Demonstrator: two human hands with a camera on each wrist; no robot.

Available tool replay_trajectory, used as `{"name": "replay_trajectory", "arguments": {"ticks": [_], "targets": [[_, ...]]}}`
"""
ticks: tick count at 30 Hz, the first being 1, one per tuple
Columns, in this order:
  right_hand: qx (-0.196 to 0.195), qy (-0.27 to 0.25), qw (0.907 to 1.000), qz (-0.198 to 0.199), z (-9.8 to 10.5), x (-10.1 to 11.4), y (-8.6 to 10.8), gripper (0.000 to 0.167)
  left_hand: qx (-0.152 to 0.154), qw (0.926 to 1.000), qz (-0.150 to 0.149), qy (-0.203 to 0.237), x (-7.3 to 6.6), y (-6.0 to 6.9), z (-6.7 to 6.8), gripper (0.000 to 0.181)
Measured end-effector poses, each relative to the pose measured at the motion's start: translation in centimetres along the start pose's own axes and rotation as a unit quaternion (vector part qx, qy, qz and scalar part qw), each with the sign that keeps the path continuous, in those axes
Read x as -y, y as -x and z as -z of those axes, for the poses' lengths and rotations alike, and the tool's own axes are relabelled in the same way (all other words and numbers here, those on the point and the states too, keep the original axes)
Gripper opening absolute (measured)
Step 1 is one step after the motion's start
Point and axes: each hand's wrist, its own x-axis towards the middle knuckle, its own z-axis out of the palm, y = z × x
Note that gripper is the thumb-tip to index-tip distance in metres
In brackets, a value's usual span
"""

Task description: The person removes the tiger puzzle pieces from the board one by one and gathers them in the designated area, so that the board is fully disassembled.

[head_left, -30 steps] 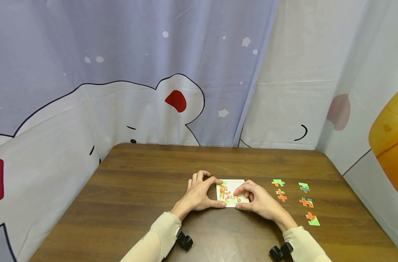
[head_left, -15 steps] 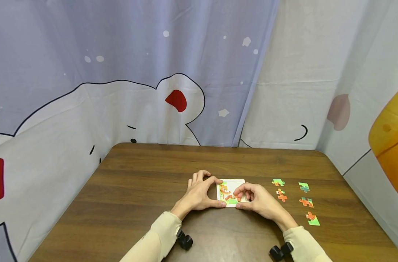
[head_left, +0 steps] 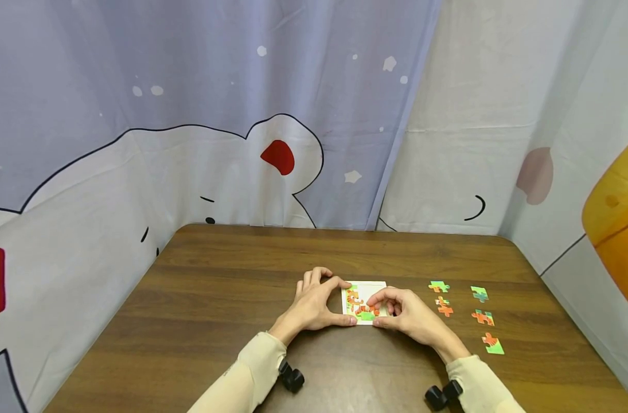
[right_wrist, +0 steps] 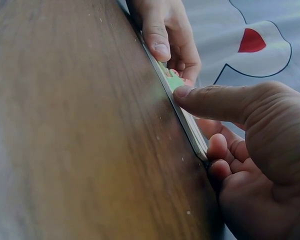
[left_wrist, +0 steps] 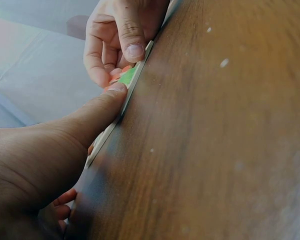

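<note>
One puzzle board (head_left: 370, 290) right between two hands (head_left: 311, 305) (head_left: 413, 319)

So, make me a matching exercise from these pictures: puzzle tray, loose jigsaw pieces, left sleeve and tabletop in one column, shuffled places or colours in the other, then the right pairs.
Column one
1. Puzzle tray
2. Loose jigsaw pieces
3. Left sleeve
4. Tabletop

Column two
A. On the table, right of the right hand
B. Brown with wood grain
C. Between the left hand and the right hand
D. Cream fabric

Right pairs: 1-C, 2-A, 3-D, 4-B
</note>
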Motion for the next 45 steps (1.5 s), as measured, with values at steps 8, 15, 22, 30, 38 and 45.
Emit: {"name": "replay_trajectory", "arguments": {"ticks": [8, 15, 22, 30, 38, 45], "targets": [[-0.013, 0.002, 0.9999, -0.006, -0.2, 0.1, -0.1, 0.036, -0.001, 1.0000, 0.002, -0.002, -0.1, 0.0, 0.2, 0.075], [-0.024, 0.020, 0.9995, -0.007, -0.3, 0.3, -0.3, 0.031, -0.002, 1.0000, 0.001, 0.000, -0.1, -0.1, 0.3, 0.075], [-0.030, 0.045, 0.9984, -0.012, -0.2, 0.3, -0.5, 0.028, -0.002, 1.0000, 0.002, 0.002, -0.1, -0.1, 0.4, 0.075], [-0.039, 0.023, 0.9989, -0.011, 0.0, -0.1, -0.4, 0.027, 0.002, 1.0000, 0.005, 0.001, 0.0, -0.1, 0.3, 0.076], [-0.038, -0.022, 0.9990, -0.011, 0.8, -0.1, 0.0, 0.028, 0.003, 1.0000, 0.008, -0.005, -0.1, 0.0, 0.1, 0.076], [-0.060, -0.031, 0.9977, -0.009, 3.1, 0.9, 0.7, 0.029, 0.001, 1.0000, 0.005, -0.003, -0.1, 0.0, 0.2, 0.077]]}}
